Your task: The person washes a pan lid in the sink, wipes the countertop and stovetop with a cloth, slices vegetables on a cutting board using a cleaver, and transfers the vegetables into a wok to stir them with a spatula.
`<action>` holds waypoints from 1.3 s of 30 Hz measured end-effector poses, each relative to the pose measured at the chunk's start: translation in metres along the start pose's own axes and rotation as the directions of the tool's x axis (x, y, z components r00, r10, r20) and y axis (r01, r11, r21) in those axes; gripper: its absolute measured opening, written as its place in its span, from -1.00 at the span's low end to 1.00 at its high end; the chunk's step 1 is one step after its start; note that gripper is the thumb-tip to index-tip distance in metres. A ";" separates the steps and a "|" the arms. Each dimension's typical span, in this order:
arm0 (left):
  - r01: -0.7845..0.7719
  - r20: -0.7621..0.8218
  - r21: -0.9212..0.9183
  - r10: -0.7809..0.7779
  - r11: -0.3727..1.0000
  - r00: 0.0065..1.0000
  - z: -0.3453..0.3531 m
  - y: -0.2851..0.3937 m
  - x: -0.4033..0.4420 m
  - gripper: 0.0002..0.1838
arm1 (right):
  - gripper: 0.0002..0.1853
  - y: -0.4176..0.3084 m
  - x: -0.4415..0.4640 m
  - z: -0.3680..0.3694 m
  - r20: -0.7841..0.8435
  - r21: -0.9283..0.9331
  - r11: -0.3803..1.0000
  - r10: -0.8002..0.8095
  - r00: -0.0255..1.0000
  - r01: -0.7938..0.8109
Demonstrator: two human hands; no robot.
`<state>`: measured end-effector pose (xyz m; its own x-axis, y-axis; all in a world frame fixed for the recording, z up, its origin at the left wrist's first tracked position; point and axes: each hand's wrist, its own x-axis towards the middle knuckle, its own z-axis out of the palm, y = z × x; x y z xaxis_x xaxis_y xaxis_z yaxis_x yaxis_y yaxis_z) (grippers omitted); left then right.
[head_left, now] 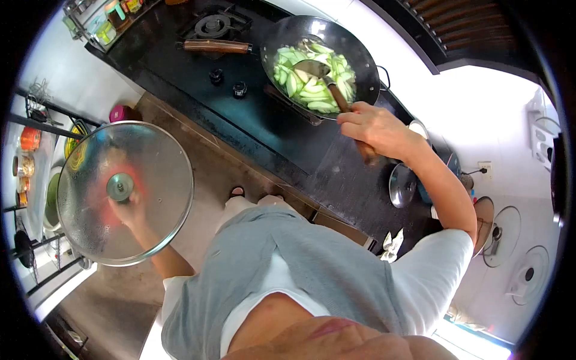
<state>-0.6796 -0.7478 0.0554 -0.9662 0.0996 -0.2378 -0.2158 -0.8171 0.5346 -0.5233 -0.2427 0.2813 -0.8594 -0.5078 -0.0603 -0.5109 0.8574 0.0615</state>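
Note:
My right hand is wrapped round the wooden handle of a spatula. Its metal blade lies among pale green vegetable slices in a black wok on the stove. Off to the left, away from the counter, my left hand grips a large round glass lid at its centre knob. The lid is misted with droplets, and the hand shows blurred through the glass. A long wooden handle sticks out from the wok's left side.
A second burner and two black knobs are on the dark counter. A small glass lid and a crumpled white cloth lie to the right. Shelves with jars line the left wall. Several lids hang at right.

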 end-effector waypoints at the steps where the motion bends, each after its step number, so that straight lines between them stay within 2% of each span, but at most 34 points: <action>1: 0.009 0.009 0.005 -0.009 1.000 1.000 0.006 -0.002 0.005 -0.56 | -0.87 0.002 0.005 0.013 0.055 -0.006 1.000 -0.007 0.998 0.007; 2: 0.006 -0.038 -0.026 -0.007 1.000 0.999 0.022 -0.007 0.005 -0.58 | -0.88 0.006 0.008 0.024 0.112 -0.012 1.000 -0.014 0.994 0.015; 4: 0.010 -0.081 -0.053 -0.015 0.999 0.997 0.039 -0.010 0.005 -0.59 | -0.87 0.021 0.009 0.040 0.151 -0.081 0.994 0.082 0.985 -0.071; 6: 0.093 -0.026 -0.045 -0.094 0.995 0.995 0.047 -0.008 0.007 -0.60 | -0.83 0.030 0.006 0.034 0.099 -0.027 0.987 0.162 0.982 -0.160; 8: 0.101 -0.037 -0.032 -0.102 0.994 0.994 0.039 -0.005 0.014 -0.60 | -0.80 0.019 0.002 0.014 0.100 -0.012 0.980 0.201 0.974 -0.201; 10: 0.112 -0.057 -0.018 -0.112 0.994 0.992 0.035 -0.003 0.015 -0.60 | -0.80 0.001 -0.001 -0.010 -0.037 0.141 0.961 0.243 0.969 -0.236; 11: 0.111 -0.034 -0.017 -0.112 0.994 0.993 0.036 -0.003 0.016 -0.61 | -0.82 -0.006 -0.001 -0.017 -0.056 0.274 0.932 0.260 0.964 -0.236; 12: 0.112 -0.009 -0.014 -0.112 0.994 0.994 0.037 -0.001 0.017 -0.62 | -0.82 -0.010 0.002 -0.014 -0.054 0.284 0.928 0.265 0.963 -0.239; 14: 0.149 0.030 0.027 -0.149 0.989 0.988 0.035 0.000 0.021 -0.64 | -0.81 -0.018 0.013 -0.007 -0.168 0.358 0.928 0.172 0.971 -0.103; 16: 0.183 0.074 0.068 -0.188 0.981 0.979 0.039 0.002 0.025 -0.66 | -0.74 -0.006 0.018 0.010 -0.156 0.403 0.909 0.177 0.972 -0.102; 18: 0.135 -0.074 0.038 -0.132 0.990 0.988 0.054 0.000 0.020 -0.69 | -0.65 0.009 0.020 0.023 -0.129 0.276 0.953 0.163 0.978 -0.123; 20: 0.156 -0.039 0.039 -0.154 0.987 0.987 0.049 0.003 0.023 -0.69 | -0.59 0.014 0.015 0.023 -0.121 0.261 0.949 0.214 0.969 -0.177; 22: 0.175 -0.012 0.033 -0.174 0.984 0.985 0.046 0.004 0.021 -0.70 | -0.62 0.004 0.011 0.007 -0.230 0.315 0.925 0.290 0.929 -0.211; 23: 0.162 -0.074 0.037 -0.159 0.986 0.985 0.053 0.003 0.017 -0.70 | -0.67 -0.001 0.008 0.003 -0.260 0.447 0.877 0.319 0.912 -0.179; 24: 0.150 -0.134 0.045 -0.143 0.988 0.981 0.058 0.004 0.015 -0.70 | -0.67 -0.007 0.008 0.002 -0.257 0.450 0.875 0.319 0.912 -0.179; 25: 0.151 -0.137 0.048 -0.144 0.987 0.980 0.053 0.005 0.016 -0.70 | -0.68 -0.013 0.009 0.003 -0.258 0.504 0.847 0.334 0.907 -0.169; 26: 0.138 -0.063 0.066 -0.134 0.988 0.989 0.047 0.005 0.018 -0.69 | -0.70 -0.016 0.011 0.003 -0.257 0.556 0.816 0.350 0.901 -0.158; 27: 0.125 0.013 0.082 -0.126 0.989 0.992 0.043 0.006 0.019 -0.69 | -0.70 -0.015 0.014 0.005 -0.270 0.561 0.821 0.304 0.914 -0.108; 28: 0.128 0.015 0.085 -0.130 0.988 0.991 0.041 0.006 0.020 -0.69 | -0.69 -0.013 0.017 0.007 -0.282 0.566 0.822 0.258 0.924 -0.057; 30: 0.142 -0.072 0.066 -0.137 0.988 0.988 0.042 0.005 0.021 -0.68 | -0.69 -0.004 0.020 0.022 -0.174 0.376 0.905 0.278 0.945 -0.198; 31: 0.142 -0.071 0.064 -0.137 0.988 0.988 0.039 0.006 0.022 -0.68 | -0.66 0.002 0.017 0.030 -0.173 0.313 0.920 0.297 0.939 -0.234; 34: 0.167 -0.023 0.079 -0.166 0.983 0.986 0.034 0.006 0.022 -0.68 | -0.67 -0.004 0.010 0.015 -0.232 0.316 0.906 0.363 0.903 -0.283; 36: 0.152 -0.159 0.106 -0.134 0.983 0.978 0.045 0.006 0.015 -0.69 | -0.67 -0.012 0.010 0.003 -0.249 0.373 0.887 0.377 0.892 -0.270; 38: 0.148 -0.169 0.123 -0.126 0.981 0.978 0.040 0.006 0.018 -0.70 | -0.66 -0.020 0.016 -0.006 -0.273 0.463 0.874 0.297 0.915 -0.145; 39: 0.140 -0.177 0.143 -0.114 0.980 0.978 0.039 0.007 0.019 -0.70 | -0.65 -0.021 0.020 -0.003 -0.290 0.403 0.905 0.266 0.919 -0.135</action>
<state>-0.7046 -0.7297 0.0861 -0.8949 0.0901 -0.4370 -0.3671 -0.7055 0.6062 -0.5299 -0.2716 0.2820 -0.9319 -0.2627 0.2503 -0.3383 0.8784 -0.3377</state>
